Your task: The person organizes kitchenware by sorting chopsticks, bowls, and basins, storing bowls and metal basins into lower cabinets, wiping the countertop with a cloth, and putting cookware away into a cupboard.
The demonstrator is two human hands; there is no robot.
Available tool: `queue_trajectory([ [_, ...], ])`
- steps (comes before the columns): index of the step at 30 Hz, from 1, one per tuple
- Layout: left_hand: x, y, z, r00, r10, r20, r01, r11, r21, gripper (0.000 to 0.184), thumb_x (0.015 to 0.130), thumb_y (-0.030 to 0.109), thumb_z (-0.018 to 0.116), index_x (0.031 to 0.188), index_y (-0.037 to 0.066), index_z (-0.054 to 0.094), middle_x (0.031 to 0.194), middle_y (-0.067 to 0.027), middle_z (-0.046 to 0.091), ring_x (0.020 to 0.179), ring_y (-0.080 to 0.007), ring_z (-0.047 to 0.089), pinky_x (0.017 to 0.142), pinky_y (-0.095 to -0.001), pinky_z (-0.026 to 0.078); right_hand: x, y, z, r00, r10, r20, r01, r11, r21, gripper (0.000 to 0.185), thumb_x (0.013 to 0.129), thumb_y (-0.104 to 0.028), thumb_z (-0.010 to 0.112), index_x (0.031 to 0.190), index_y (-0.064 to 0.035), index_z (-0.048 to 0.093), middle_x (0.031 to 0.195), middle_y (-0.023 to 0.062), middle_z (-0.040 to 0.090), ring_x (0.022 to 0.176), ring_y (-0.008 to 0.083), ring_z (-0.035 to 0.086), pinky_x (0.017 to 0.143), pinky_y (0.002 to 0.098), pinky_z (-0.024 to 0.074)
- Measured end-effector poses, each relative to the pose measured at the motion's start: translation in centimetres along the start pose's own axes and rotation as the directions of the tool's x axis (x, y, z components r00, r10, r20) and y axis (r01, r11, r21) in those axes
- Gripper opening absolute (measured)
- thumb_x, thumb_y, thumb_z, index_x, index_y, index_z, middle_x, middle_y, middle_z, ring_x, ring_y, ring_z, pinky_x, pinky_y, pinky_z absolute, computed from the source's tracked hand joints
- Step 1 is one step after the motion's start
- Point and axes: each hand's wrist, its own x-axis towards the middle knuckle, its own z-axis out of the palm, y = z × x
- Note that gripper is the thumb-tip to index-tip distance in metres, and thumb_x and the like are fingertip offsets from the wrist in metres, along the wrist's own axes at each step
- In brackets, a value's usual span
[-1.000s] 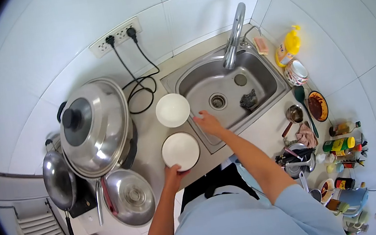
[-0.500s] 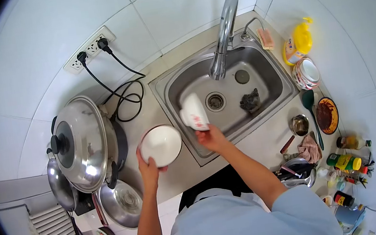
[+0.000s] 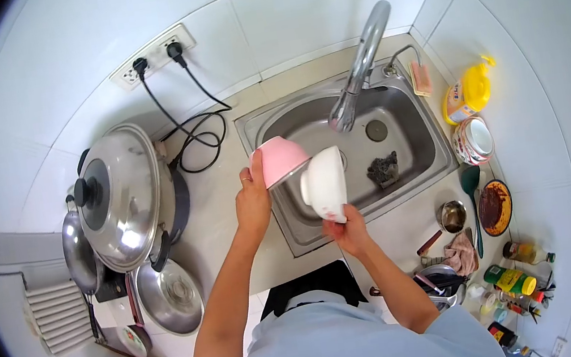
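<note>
My left hand (image 3: 253, 201) grips a bowl with a pink outside (image 3: 278, 160), tipped over the left part of the steel sink (image 3: 406, 128). Beside it, my right hand (image 3: 348, 229) holds a white bowl (image 3: 327, 183) with a red pattern, turned on its side with its rim to the right. The two bowls are very close; whether they touch is unclear. Above the basin hangs the faucet head (image 3: 343, 113). A dark scouring pad (image 3: 383, 170) lies in the basin, and the white bowl partly covers the drain.
A large lidded steel pot (image 3: 120, 194) stands at the left, with a steel lid (image 3: 169, 297) below it. Black cables (image 3: 203, 139) lie behind the counter's left part. On the right are a yellow soap bottle (image 3: 467, 94), stacked bowls (image 3: 473, 140), a green spoon (image 3: 471, 181) and several condiment bottles.
The white bowl was lifted from the counter by my right hand and tilted sideways. My left hand has raised and tipped the other bowl, moving it from the counter towards the sink.
</note>
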Motion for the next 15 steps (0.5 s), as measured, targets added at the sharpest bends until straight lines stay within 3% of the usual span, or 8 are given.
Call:
queue_trajectory([
  [2,-1.0,-0.3,-0.3,0.996,-0.085,-0.009,0.083,0.99,-0.112,0.068,0.072,-0.005,0.042,0.132,0.016,0.016,0.108,-0.0279,0.044,0.06,-0.0353,0.058,0.051,-0.038,0.051,0.1,0.3,4.3,0.841,-0.429,-0.331,0.106,0.729,-0.676,0.029,0.078,-0.014,0.047,0.104,-0.0008,0.047,0.072,0.0038,0.051,0.057,0.0078,0.047,0.046,0.0207,0.0369],
  [3,-1.4,-0.3,-0.7,0.941,-0.276,0.198,0.335,0.847,-0.413,0.065,0.074,-0.004,0.041,0.132,0.014,0.016,0.107,-0.0272,0.046,0.06,-0.0342,0.059,0.048,-0.0371,0.051,0.6,0.2,3.1,0.847,-0.465,-0.259,0.097,0.613,-0.784,0.034,0.076,-0.009,0.046,0.109,0.0005,0.045,0.091,0.0064,0.055,0.076,0.0102,0.052,0.061,0.0215,0.0424],
  [4,-1.9,-0.6,-1.1,0.822,-0.364,0.439,0.569,0.555,-0.606,0.062,0.076,-0.002,0.04,0.131,0.013,0.015,0.106,-0.0265,0.048,0.059,-0.0332,0.06,0.046,-0.0362,0.052,1.0,0.5,3.1,0.856,-0.449,-0.255,0.084,0.608,-0.79,0.034,0.076,-0.009,0.046,0.109,0.0005,0.045,0.091,0.0064,0.055,0.076,0.0102,0.052,0.061,0.0215,0.0424],
  [5,-3.0,-1.4,-0.3,0.78,-0.388,0.492,0.622,0.394,-0.676,0.057,0.079,0.001,0.041,0.13,0.009,0.016,0.104,-0.0243,0.051,0.058,-0.0301,0.061,0.043,-0.0349,0.053,1.5,0.8,3.1,0.863,-0.494,-0.102,0.141,0.431,-0.892,0.037,0.077,-0.009,0.044,0.113,0.0012,0.043,0.095,0.0085,0.054,0.082,0.0127,0.052,0.068,0.0232,0.0418],
  [6,-4.2,-2.0,-0.2,0.774,-0.408,0.485,0.626,0.38,-0.681,0.057,0.079,0.001,0.041,0.13,0.009,0.016,0.104,-0.0243,0.051,0.058,-0.0301,0.061,0.043,-0.0349,0.053,1.9,1.1,3.1,0.861,-0.505,0.059,0.204,0.238,-0.95,0.04,0.078,-0.008,0.043,0.116,0.0019,0.041,0.1,0.0105,0.054,0.088,0.0152,0.052,0.075,0.0248,0.0413],
  [7,-5.3,-2.2,-0.4,0.756,-0.382,0.532,0.644,0.284,-0.711,0.057,0.079,0.004,0.043,0.129,0.009,0.017,0.105,-0.0232,0.051,0.059,-0.0297,0.061,0.044,-0.0343,0.053,2.3,1.6,3.2,0.874,-0.483,0.06,0.195,0.234,-0.952,0.04,0.078,-0.008,0.043,0.116,0.0019,0.041,0.1,0.0105,0.054,0.088,0.0152,0.052,0.075,0.0248,0.0413],
  [9,-7.4,-2.7,-0.6,0.78,-0.327,0.533,0.609,0.205,-0.766,0.058,0.081,0.011,0.048,0.129,0.009,0.017,0.104,-0.0202,0.052,0.063,-0.0285,0.062,0.046,-0.0328,0.054,2.6,2.5,3.3,0.863,-0.435,0.257,0.215,-0.143,-0.966,0.05,0.077,-0.013,0.039,0.126,-0.002,0.033,0.103,0.0179,0.056,0.093,0.0308,0.055,0.084,0.0359,0.0397],
  [15,-13.8,-5.2,-2.7,0.728,-0.406,0.552,0.608,0.009,-0.794,0.057,0.08,0.011,0.048,0.129,0.008,0.018,0.1,-0.0195,0.054,0.064,-0.0278,0.062,0.046,-0.0323,0.054,1.9,6.8,4.9,0.966,-0.24,0.101,0.039,-0.25,-0.967,0.048,0.077,-0.013,0.038,0.123,-0.0012,0.035,0.102,0.023,0.054,0.094,0.0314,0.054,0.084,0.0363,0.0397],
])
